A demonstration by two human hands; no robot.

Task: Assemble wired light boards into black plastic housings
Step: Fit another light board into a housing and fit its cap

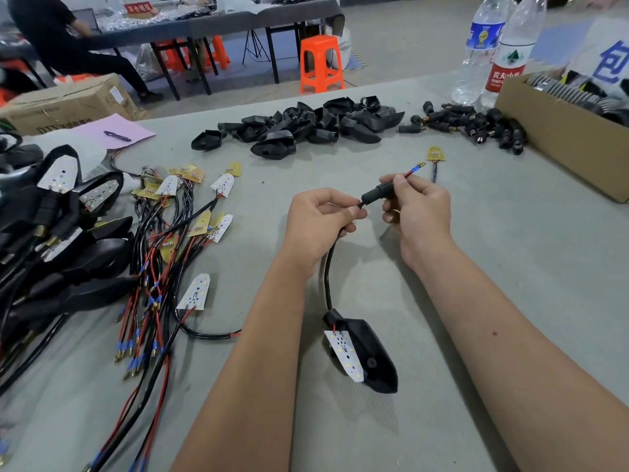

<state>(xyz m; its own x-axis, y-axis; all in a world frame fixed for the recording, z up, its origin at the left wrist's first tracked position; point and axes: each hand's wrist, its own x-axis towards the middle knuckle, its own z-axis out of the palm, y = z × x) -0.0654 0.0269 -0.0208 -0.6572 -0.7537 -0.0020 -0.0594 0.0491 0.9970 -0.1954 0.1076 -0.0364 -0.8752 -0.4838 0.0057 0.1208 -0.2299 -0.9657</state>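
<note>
While both hands worked above the middle of the frame, the scene read as follows.

Table: grey felt-covered table (510,267) filled most of the frame.

Finished stack: assembled housings (51,233) with boards lay piled at the left edge, partly cut off.

Loose boards: wired light boards (190,212) lay tangled left of centre, red and black leads running toward the lower left.

Empty housings: a heap of black plastic housings (306,127) sat at upper centre, with black stem sleeves (476,126) to its right beside a cardboard box (561,141).

Work piece: one housing (371,356) hung low at centre on its black cable (328,277), its light board (345,354) tilted out of the shell, not seated.

Left hand: left hand (320,219) had fingers curled, pinching the cable just below the sleeve.

Right hand: right hand (420,209) pinched a black sleeve (377,194) threaded on the cable, red lead tips (417,167) poking out beyond it.

Risk: pulling the cable through too hard could likely tear the solder joints, since the board hung by its wires alone; a snagged terminal could jam in the sleeve.

Hidden: fingertips of both hands were curled from view; whether the sleeve was fully home could not be told; the board's joints were too small to judge.
</note>
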